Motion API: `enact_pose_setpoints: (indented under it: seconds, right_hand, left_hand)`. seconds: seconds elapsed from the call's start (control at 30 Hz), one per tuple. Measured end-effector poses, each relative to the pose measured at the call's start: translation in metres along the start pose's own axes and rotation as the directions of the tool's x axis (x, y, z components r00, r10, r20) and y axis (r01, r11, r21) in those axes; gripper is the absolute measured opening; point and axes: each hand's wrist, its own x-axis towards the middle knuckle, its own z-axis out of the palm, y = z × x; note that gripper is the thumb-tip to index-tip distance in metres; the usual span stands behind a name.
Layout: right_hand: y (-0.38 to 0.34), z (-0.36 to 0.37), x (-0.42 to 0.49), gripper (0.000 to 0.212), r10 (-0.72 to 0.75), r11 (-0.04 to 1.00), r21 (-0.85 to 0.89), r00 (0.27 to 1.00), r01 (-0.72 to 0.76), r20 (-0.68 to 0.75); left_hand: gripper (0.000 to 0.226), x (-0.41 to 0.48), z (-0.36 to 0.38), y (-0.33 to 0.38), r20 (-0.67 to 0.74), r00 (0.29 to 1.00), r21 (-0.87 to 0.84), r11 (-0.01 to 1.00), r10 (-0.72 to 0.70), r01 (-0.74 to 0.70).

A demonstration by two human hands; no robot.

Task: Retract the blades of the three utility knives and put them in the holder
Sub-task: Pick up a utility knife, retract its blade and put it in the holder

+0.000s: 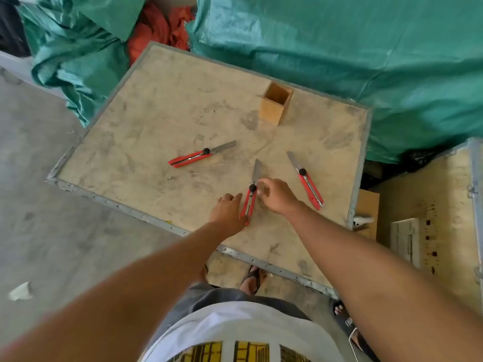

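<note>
Three red utility knives lie on a dusty board table (162, 113), all with blades extended. The left knife (190, 158) points right and up. The right knife (309, 188) lies near the table's right edge, blade toward the far side. The middle knife (250, 198) lies between my hands. My left hand (228, 212) rests against the left side of its handle, fingers apart. My right hand (277, 195) hovers at its black knob, fingers loosely curled, touching or nearly touching it. An empty wooden holder (274, 105) stands upright at the far side.
Green tarpaulin (339, 61) covers heaps behind and to the right of the table, with orange cloth (156, 30) between them. A second board surface (431, 205) with a white box sits lower right. Bare concrete floor (39, 205) lies to the left. My sandalled feet show under the table edge.
</note>
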Motion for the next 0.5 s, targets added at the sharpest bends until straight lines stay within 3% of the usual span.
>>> enact_pose_setpoints:
  seconds: [0.13,0.33,0.5]
  right_hand:
    - [-0.008,0.01,0.0,0.039,0.028,0.998,0.052,0.999,-0.027,-0.019]
    - [-0.011,0.017,0.005,0.031,0.104,0.985,0.144,0.991,-0.092,-0.079]
    - [-0.016,0.021,-0.001,0.017,0.207,0.917,0.369,0.972,-0.154,-0.108]
  left_hand:
    - [0.05,-0.006,0.012,0.0,-0.002,1.0,-0.08,0.997,0.016,-0.016]
    - [0.052,-0.009,0.025,-0.001,-0.071,0.997,-0.22,0.975,0.026,-0.041]
    - [0.049,-0.012,0.026,-0.004,-0.119,0.992,-0.289,0.954,0.044,-0.077]
